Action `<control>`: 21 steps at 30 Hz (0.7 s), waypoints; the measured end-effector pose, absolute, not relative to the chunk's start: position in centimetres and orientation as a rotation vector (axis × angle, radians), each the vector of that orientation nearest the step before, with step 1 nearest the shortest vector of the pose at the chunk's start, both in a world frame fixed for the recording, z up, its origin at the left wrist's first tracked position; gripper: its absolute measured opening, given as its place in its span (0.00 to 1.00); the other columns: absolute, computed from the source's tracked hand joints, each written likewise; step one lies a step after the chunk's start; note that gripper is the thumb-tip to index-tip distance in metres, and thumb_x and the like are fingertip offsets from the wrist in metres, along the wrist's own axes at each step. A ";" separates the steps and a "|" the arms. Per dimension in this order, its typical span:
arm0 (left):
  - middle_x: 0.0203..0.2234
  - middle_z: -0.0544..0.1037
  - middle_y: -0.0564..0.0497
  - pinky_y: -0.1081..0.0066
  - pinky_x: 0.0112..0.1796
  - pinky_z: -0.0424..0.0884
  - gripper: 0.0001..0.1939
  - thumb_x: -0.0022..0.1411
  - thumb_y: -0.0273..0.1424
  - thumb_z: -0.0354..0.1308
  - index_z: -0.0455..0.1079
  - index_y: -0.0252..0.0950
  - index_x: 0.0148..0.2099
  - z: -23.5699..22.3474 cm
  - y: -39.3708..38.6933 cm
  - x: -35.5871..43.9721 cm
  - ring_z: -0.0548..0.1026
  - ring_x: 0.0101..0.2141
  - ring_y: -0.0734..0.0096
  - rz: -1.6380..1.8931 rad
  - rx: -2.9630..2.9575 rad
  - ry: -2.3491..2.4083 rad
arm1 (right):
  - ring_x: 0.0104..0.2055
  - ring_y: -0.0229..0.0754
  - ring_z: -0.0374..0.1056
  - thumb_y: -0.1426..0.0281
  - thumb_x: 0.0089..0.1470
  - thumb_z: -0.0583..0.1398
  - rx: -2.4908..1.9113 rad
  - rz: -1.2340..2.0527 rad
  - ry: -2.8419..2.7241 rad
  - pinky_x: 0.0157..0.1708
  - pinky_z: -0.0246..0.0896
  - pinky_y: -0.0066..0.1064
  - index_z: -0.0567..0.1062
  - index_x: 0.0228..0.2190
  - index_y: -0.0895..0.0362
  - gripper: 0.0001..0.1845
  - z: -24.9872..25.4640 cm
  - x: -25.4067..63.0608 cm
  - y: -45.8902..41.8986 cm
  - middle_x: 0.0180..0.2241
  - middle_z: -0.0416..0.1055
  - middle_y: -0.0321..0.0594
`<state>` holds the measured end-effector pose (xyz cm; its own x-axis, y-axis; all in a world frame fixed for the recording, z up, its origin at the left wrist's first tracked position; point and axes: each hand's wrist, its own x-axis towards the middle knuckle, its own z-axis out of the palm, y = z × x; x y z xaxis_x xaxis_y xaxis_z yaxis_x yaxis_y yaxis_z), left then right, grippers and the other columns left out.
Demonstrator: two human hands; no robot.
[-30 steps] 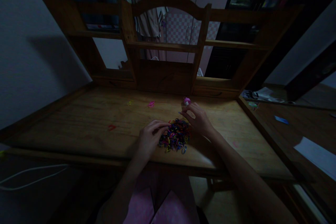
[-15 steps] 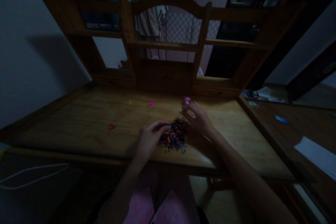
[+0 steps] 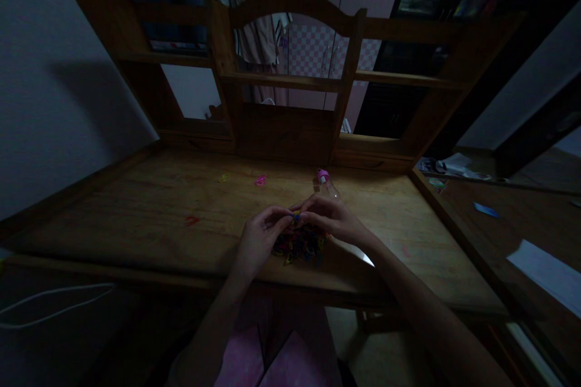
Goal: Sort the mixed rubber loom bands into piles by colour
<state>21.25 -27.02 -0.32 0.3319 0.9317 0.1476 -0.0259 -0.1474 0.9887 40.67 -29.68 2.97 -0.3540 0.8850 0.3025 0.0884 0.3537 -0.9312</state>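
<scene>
My left hand (image 3: 262,234) and my right hand (image 3: 333,217) meet over a heap of small colourful elastic bands (image 3: 299,248). Between the fingertips of both is a small blue band (image 3: 296,217), with a bit of yellow beside it. Each hand pinches with thumb and forefinger. The fingers cover part of the band and the upper part of the heap. Just behind my right hand lies a clear bottle with a pink cap (image 3: 322,175), its lower end hidden by that hand.
On the wooden desk (image 3: 136,211) lie small groups of bands: yellow (image 3: 224,178), pink (image 3: 260,181) and red (image 3: 191,221). A wooden shelf unit (image 3: 285,127) rises at the back. To the right, a side surface holds white paper (image 3: 547,275) and a blue card (image 3: 485,210).
My right hand has come down and left from beside the bottle to meet my left hand, uncovering more of the bottle. Both now pinch the blue band; my left hand has barely moved.
</scene>
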 end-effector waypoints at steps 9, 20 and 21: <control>0.31 0.79 0.49 0.72 0.37 0.73 0.11 0.55 0.37 0.63 0.74 0.35 0.36 0.0 -26.7 20.3 0.77 0.33 0.68 0.968 1.494 0.923 | 0.42 0.40 0.69 0.62 0.58 0.60 -0.888 1.170 -1.791 0.45 0.65 0.35 0.74 0.37 0.57 0.10 2.1 41.1 -29.4 0.37 0.73 0.39; 0.31 0.80 0.50 0.72 0.37 0.74 0.13 0.54 0.39 0.64 0.74 0.36 0.37 0.1 -26.9 19.6 0.79 0.34 0.66 1.111 1.494 1.059 | 0.43 0.41 0.70 0.63 0.58 0.60 -0.889 1.143 -1.734 0.46 0.66 0.37 0.73 0.37 0.57 0.10 2.4 41.1 -29.3 0.41 0.74 0.42; 0.31 0.80 0.50 0.72 0.37 0.74 0.13 0.54 0.39 0.64 0.74 0.36 0.37 0.2 -26.9 19.5 0.79 0.34 0.66 1.153 1.504 1.089 | 0.44 0.41 0.70 0.63 0.58 0.60 -0.885 1.140 -1.715 0.46 0.66 0.38 0.73 0.36 0.57 0.10 2.5 41.1 -29.4 0.42 0.74 0.43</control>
